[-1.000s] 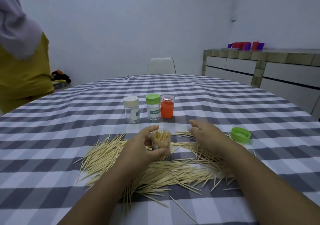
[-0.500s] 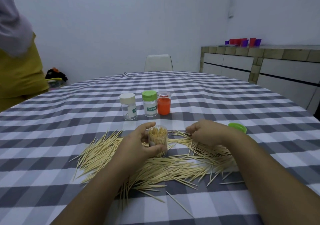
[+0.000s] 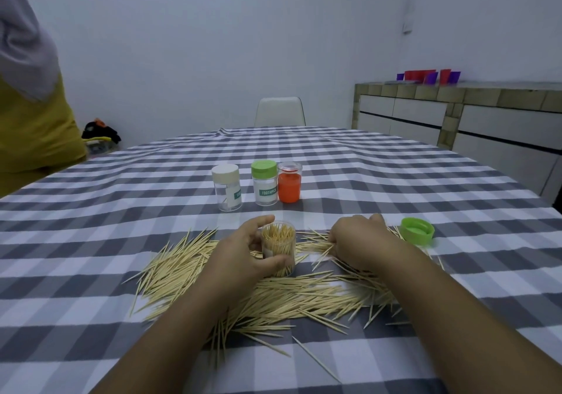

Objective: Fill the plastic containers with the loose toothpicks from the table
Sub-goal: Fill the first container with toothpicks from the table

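left hand wrapped round the open clear container, thumb at the near side, fingers at the far side; container upright on the worktop, packed with toothpicks standing on end. right hand knuckles-up on the loose toothpicks, fingers curled into the strands just right of the container; cannot tell how many it has pinched. loose pile spreads across the checked cloth in front of and to both sides of the hands. green lid lies upturned to the right, apart from the pile. three capped containers stand in a row behind.

handling: picks are light, stiff, thin, pointed; likely to roll and scatter, snap if bent. best gathered in a parallel bundle, pinched mid-length, fed in end-first. container light and tippy; hold at the wall.
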### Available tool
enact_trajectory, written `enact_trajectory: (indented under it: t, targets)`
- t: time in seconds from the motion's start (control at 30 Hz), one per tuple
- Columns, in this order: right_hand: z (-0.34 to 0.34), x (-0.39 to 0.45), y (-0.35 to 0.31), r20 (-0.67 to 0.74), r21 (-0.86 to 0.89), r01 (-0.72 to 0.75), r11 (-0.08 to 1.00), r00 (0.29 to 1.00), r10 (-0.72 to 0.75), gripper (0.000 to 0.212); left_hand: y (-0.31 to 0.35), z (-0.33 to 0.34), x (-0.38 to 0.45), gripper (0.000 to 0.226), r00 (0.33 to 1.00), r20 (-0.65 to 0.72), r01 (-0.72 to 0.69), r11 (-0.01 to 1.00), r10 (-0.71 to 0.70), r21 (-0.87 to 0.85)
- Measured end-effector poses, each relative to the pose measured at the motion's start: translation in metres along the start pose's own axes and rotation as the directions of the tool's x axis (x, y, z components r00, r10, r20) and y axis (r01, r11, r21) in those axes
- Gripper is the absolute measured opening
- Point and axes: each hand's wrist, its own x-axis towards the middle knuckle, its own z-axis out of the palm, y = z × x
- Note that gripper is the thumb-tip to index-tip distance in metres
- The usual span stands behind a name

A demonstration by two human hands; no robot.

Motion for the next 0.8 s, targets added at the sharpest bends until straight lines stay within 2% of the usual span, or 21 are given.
enact_trajectory:
  t: [0.13,0.27,0.4,0.5,0.57,0.63,0.8]
  targets:
    - [-0.001,-0.005,-0.011,-0.089,-0.119,0.018,0.993,0.996,-0.029,0.014,0.0,0.0,0.001,0.077,1.0,0.0,0.001,1.0,-0.001,0.009]
    - [-0.002,-0.007,-0.015,-0.129,-0.123,0.014,0.992,0.991,-0.03,0.016,0.0,0.0,0.0,0.076,1.0,0.0,0.0,1.0,0.0,0.009]
    - [-0.005,-0.007,-0.014,-0.185,-0.003,0.022,1.0,0.983,-0.022,0.022,0.001,0.0,0.0,0.075,1.0,-0.002,-0.002,1.0,0.002,0.004]
    - [-0.01,-0.006,-0.017,-0.18,0.222,0.039,0.974,0.984,0.002,0.017,0.001,0.0,0.0,0.076,1.0,-0.001,-0.005,1.0,0.005,-0.001]
    - [-0.013,-0.006,-0.02,-0.154,0.427,0.041,0.903,0.988,0.028,0.013,0.002,0.0,0.0,0.076,1.0,-0.002,-0.008,1.0,0.008,-0.006]
    - [-0.015,-0.005,-0.021,-0.14,0.626,0.061,0.778,0.99,0.035,0.013,0.002,0.0,-0.001,0.075,1.0,-0.005,-0.013,1.0,0.013,-0.001]
    - [-0.021,-0.009,-0.021,-0.129,0.929,0.096,0.357,0.989,0.07,0.016,0.0,0.001,0.0,0.077,1.0,-0.003,-0.014,1.0,0.014,0.0]
